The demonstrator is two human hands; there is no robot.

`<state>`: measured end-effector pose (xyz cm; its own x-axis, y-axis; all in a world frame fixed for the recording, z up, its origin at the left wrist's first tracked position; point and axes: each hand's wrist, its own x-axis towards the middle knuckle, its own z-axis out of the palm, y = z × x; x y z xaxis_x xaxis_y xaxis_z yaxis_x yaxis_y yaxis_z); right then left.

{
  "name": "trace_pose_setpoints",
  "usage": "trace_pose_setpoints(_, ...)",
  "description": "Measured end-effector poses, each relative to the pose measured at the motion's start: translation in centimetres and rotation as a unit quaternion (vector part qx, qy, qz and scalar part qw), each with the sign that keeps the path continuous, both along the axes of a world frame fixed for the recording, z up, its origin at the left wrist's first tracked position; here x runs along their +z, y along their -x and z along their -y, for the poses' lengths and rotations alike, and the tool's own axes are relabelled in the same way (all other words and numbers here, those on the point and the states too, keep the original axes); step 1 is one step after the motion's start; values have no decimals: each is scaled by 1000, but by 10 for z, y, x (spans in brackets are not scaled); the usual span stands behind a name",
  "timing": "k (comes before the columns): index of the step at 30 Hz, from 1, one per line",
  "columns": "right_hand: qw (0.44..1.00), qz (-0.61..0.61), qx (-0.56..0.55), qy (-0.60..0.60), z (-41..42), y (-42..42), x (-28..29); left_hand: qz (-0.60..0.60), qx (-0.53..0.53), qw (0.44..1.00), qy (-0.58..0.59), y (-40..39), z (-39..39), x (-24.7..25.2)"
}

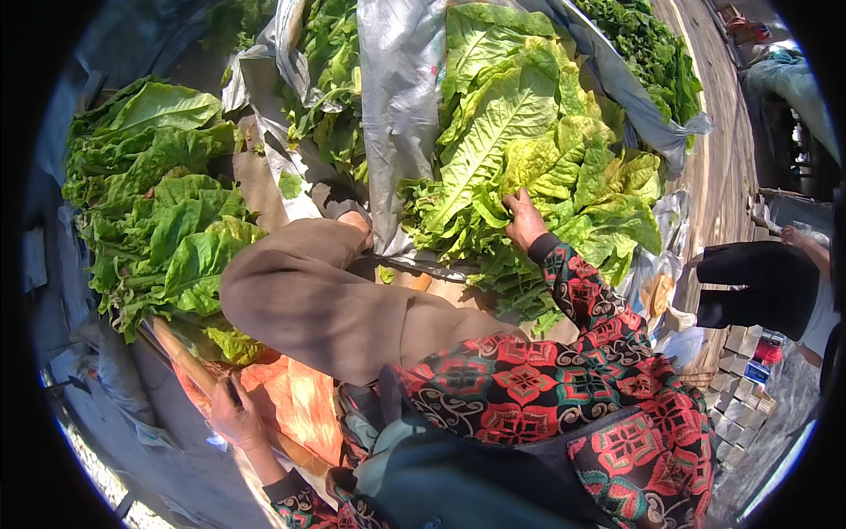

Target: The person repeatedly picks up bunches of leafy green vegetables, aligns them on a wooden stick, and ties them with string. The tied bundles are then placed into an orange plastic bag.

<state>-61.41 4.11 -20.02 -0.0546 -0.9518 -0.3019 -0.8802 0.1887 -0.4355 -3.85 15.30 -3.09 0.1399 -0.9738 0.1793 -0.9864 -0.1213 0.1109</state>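
My right hand (525, 221) is in a heap of large yellow-green leaves (502, 125), its fingertips closed on the edge of a leaf. Some fingers are hidden from the camera. Low on the left, my left hand (236, 413) grips a wooden pole (182, 354) at the platform's edge. Beyond that hand lies a second pile of broad green leaves (158, 198), partly wilted and browned. My bent leg in brown trousers (317, 297) lies between the two heaps.
Grey plastic sheeting (400, 112) divides the heaps, with more greens (330, 86) behind it. Leafy bunches (648, 66) sit at the upper right by a wooden plank surface (717, 132). Orange cloth (297, 397) lies under my leg. A person in black trousers (760, 284) stands at right.
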Motion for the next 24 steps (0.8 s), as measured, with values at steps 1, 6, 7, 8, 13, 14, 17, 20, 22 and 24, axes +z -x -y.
trace_pose_setpoints(1,996,-38,48,-62,2,-14,25,-1,-2,1000,7,1,-1,0)
trace_pose_setpoints(6,909,-179,364,94,-35,-67,-20,8,-5,1000,24,3,4,0)
trace_pose_setpoints(7,895,-200,381,116,-41,-65,-51,9,-18,999,30,5,10,0)
trace_pose_setpoints(8,896,-228,364,109,-47,-54,-83,5,-25,999,26,7,16,1)
trace_pose_setpoints(13,900,-142,384,148,-38,-55,-54,39,-23,999,11,4,7,5)
trace_pose_setpoints(14,909,-122,371,145,-37,-51,-38,37,-21,999,16,3,5,4)
trace_pose_setpoints(17,958,-63,207,186,-4,-45,47,27,-13,999,33,-3,-4,-2)
trace_pose_setpoints(20,966,135,15,219,69,12,100,-14,-29,998,44,-3,1,-7)
trace_pose_setpoints(22,923,218,53,313,118,13,164,-63,-16,997,37,-12,1,-15)
trace_pose_setpoints(24,895,181,139,384,146,-29,237,-239,67,968,35,-12,7,-9)
